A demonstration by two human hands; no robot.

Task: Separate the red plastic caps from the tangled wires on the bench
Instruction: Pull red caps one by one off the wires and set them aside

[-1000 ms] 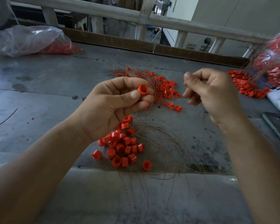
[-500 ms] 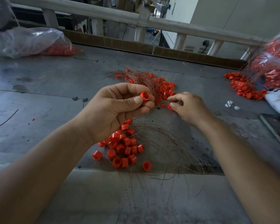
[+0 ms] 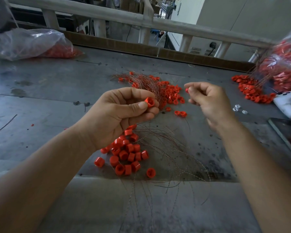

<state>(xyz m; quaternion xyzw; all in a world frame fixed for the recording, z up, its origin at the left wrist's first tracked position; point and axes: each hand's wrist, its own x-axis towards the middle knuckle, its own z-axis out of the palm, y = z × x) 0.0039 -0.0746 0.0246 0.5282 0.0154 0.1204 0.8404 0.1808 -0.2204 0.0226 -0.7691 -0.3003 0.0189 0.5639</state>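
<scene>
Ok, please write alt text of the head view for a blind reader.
The left hand pinches a red cap and the right hand pinches a small red piece above a grey bench. Below them lie loose red caps and thin wires.

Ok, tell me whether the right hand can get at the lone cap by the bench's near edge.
Probably yes: the lone cap lies uncovered, though the right hand is pinching a small red cap.
</scene>
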